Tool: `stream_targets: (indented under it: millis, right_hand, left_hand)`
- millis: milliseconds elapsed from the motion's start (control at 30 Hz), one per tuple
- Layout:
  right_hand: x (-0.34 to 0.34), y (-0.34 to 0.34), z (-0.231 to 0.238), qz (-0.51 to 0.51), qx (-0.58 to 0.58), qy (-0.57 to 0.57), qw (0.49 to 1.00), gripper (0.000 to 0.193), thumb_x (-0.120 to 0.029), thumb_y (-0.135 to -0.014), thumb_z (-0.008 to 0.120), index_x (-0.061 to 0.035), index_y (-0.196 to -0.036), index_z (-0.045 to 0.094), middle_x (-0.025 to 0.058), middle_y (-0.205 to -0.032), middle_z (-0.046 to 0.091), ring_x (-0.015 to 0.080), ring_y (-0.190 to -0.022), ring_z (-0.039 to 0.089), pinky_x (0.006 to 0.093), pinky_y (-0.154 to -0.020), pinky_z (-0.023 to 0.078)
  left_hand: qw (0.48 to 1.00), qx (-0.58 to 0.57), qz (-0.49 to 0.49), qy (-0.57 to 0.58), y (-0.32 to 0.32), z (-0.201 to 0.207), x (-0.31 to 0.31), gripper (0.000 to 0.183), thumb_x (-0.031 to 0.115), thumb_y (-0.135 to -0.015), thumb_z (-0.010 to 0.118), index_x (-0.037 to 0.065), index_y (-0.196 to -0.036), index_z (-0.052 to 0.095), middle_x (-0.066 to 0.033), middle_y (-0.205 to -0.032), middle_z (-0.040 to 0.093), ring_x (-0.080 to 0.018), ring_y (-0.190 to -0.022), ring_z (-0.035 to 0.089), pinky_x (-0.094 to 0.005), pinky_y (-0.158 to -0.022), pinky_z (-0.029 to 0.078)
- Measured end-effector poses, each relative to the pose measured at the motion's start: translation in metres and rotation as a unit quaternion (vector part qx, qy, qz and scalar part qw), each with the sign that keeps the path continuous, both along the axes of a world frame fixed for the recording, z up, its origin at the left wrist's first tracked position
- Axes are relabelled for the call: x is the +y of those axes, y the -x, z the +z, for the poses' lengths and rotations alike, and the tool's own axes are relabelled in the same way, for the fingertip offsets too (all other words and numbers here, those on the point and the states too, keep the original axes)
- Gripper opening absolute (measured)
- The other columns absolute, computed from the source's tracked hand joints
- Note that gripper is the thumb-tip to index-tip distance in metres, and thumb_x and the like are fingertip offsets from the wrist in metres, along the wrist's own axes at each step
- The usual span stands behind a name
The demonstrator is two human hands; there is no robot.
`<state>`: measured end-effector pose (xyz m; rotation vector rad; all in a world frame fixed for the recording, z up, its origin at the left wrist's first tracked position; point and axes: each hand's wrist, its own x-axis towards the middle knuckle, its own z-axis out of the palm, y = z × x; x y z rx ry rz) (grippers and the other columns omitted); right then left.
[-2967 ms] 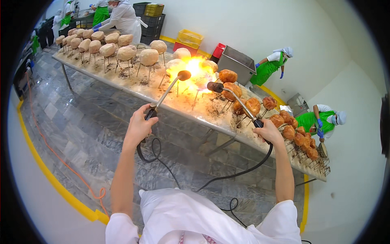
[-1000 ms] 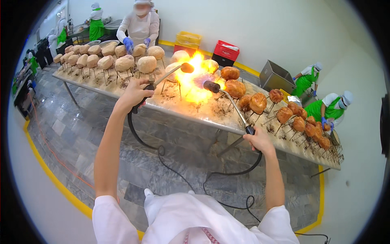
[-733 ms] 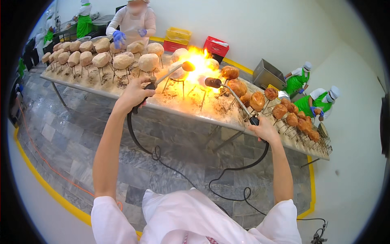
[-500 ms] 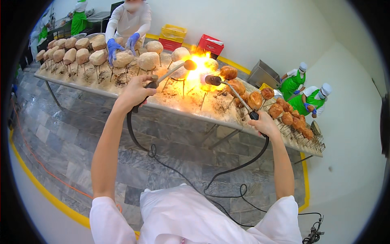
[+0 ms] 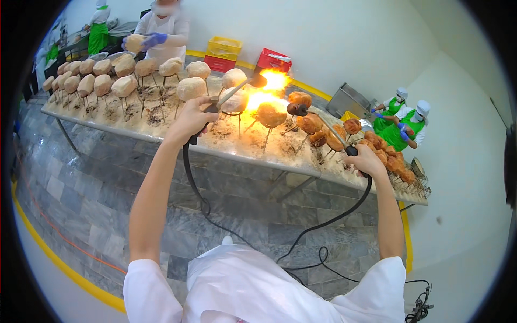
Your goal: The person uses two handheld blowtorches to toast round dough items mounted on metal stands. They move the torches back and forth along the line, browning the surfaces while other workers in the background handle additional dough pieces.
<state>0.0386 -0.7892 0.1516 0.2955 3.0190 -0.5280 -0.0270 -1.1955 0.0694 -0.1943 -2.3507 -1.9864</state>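
My left hand is closed round the black handle of a gas torch, its nozzle pointing right at a bright flame. A second gas torch is in my closed right hand, its dark nozzle angled left. Between the nozzles, a browned, rounded food lump stands on a thin metal stand. Pale, coated lumps fill the left side; glossy brown ones stand to the right. I cannot tell what food they are. Glare hides part of the lumps behind the flame.
The long table's edge runs across in front of me. Black hoses trail from the torches over the tiled floor. Across the table, a co-worker's gloved hands hold a pale lump. Crates stand behind; people in green aprons work at right.
Both torches have shifted right and the flames shrunk, showing the browned lump between them. The co-worker has lifted a pale lump from its stand, leaving the stand bare.
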Motion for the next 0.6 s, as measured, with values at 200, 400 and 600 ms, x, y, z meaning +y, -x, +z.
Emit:
stream_targets:
  millis: [200,400,600]
  right_hand:
    - [0.017,-0.016,0.003,-0.014,-0.044,0.011,0.999,0.029,-0.02,-0.071,0.067,0.0037,-0.08,0.052,0.0081,-0.057,0.054,0.0147,-0.04,0.053,0.0292,-0.038,0.04]
    - [0.017,0.003,-0.005,-0.005,-0.043,0.039,0.998,0.029,-0.02,-0.072,0.067,0.0029,-0.079,0.051,0.0083,-0.059,0.054,0.0148,-0.04,0.052,0.0294,-0.037,0.04]
    - [0.011,0.046,0.0,0.008,-0.026,0.024,0.999,0.032,-0.021,-0.072,0.066,0.0049,-0.084,0.052,0.0081,-0.059,0.054,0.0151,-0.041,0.054,0.0294,-0.037,0.04]
  left_hand:
    - [1.0,-0.009,-0.022,-0.003,0.034,0.0,0.012,0.049,0.005,-0.077,0.062,-0.003,-0.123,0.047,-0.0058,-0.074,0.059,-0.0079,-0.045,0.049,-0.0221,-0.039,0.039]
    - [1.0,-0.001,-0.028,0.01,0.045,-0.002,0.022,0.043,0.005,-0.077,0.063,-0.002,-0.118,0.051,-0.0028,-0.067,0.057,-0.0067,-0.044,0.049,-0.0213,-0.038,0.039]
    - [0.999,-0.014,-0.01,0.03,0.051,-0.001,0.029,0.038,0.004,-0.077,0.062,-0.001,-0.113,0.054,-0.0011,-0.061,0.053,-0.0074,-0.042,0.048,-0.0218,-0.037,0.038]
